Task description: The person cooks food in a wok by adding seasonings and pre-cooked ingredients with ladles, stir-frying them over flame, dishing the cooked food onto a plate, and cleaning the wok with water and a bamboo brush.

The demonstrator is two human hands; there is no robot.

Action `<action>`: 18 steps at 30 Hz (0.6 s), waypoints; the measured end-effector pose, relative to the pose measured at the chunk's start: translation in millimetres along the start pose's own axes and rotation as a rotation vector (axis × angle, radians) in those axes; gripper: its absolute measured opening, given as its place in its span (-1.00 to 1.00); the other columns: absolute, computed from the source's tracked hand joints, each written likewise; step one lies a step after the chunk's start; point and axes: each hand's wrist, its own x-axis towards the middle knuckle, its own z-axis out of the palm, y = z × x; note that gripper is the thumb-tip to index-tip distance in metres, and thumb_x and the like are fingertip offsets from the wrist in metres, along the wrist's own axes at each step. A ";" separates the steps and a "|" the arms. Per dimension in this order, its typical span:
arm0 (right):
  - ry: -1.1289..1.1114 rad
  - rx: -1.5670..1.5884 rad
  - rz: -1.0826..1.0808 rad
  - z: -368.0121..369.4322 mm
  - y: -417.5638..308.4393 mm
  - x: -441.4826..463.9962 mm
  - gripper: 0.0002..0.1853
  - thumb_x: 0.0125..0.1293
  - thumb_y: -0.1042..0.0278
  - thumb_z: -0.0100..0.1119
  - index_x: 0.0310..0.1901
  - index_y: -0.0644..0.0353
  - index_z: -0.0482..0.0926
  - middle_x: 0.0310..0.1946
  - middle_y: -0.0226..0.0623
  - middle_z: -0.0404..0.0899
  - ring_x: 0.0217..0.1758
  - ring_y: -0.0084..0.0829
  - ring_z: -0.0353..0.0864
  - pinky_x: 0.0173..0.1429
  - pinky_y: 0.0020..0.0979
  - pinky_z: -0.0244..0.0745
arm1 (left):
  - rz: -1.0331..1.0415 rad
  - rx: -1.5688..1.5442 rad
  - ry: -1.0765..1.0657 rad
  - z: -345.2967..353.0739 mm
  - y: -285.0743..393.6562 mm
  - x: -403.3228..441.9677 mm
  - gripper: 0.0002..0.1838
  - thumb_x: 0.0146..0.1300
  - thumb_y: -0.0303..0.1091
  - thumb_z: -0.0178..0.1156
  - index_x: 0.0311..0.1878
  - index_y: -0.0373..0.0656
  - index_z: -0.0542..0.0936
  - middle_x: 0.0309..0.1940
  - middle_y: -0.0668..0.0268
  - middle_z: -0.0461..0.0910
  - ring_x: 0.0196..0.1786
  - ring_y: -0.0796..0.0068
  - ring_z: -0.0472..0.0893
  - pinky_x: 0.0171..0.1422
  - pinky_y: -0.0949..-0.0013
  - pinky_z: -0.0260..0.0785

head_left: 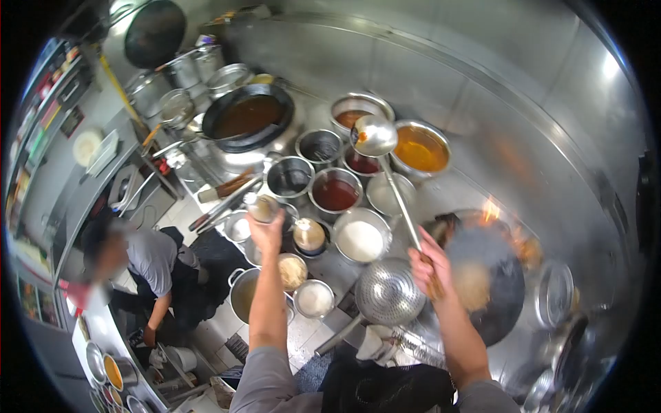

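My right hand (pixel 431 264) is wrapped round the wooden end of a long-handled ladle (pixel 376 135). The ladle's bowl hangs over the metal pots, between a pot of orange oil (pixel 421 149) and a pot of dark red liquid (pixel 361 162). In my left hand (pixel 267 233) is a squat bottle (pixel 261 205) with a pale top and brownish contents; its exact kind is unclear. Beside that hand stands a container with tan contents (pixel 309 235). A wok (pixel 506 289) sits right of my right forearm, with pale food (pixel 472 286) and flames at its far rim.
A perforated strainer (pixel 390 292) lies left of the wok. Around my left forearm are a pot of white powder (pixel 359 241) and a bowl of pale, chopped-looking food (pixel 292 272). A large dark wok (pixel 248 117) stands farther back. A co-worker (pixel 151 258) bends at the left.
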 end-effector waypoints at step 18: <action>0.778 -1.305 0.028 -154.8 -17.7 -460.0 -0.35 0.40 0.42 0.29 0.51 0.22 0.40 -0.43 0.04 0.70 -0.42 -0.15 0.76 -0.22 -0.17 0.63 | 0.226 0.059 -1.327 -40.5 221.3 -242.5 0.02 -0.09 0.01 0.67 0.42 -0.23 0.43 0.14 0.14 0.64 0.19 0.26 0.62 0.37 0.21 0.44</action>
